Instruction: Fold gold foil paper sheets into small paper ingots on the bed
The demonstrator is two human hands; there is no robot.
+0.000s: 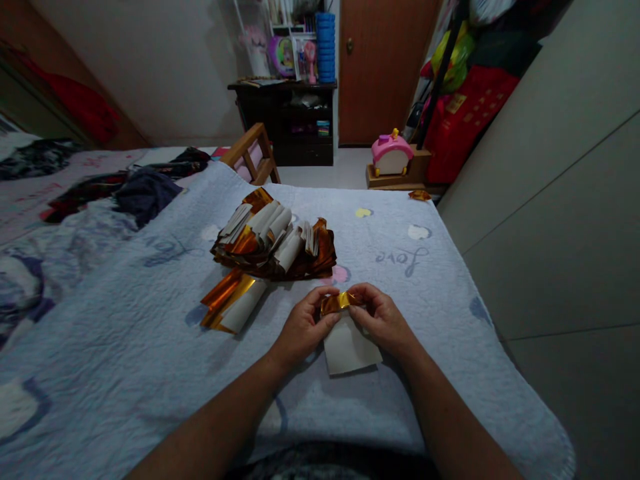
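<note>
Between my two hands is a sheet of gold foil paper (pixel 351 347), its pale back facing up and its far edge curled over to show shiny gold. My left hand (pixel 309 321) pinches the left end of the curled edge between thumb and fingers. At the right end, my right hand (pixel 381 318) grips the same edge in a similar pinch. Beyond and to the left lies a heap of folded gold foil papers (pixel 275 240), gold and pale sides mixed. A smaller bundle of foil paper (pixel 235 301) rests just in front of that heap.
A light blue patterned quilt (pixel 400 413) covers the surface under my hands. One small folded gold piece (pixel 419 195) sits at its far right corner. Clothes (pixel 147 190) lie at the left. Beyond stand a wooden chair (pixel 255 157) and a pink toy (pixel 391 155); a pale cabinet (pixel 560 200) borders the right.
</note>
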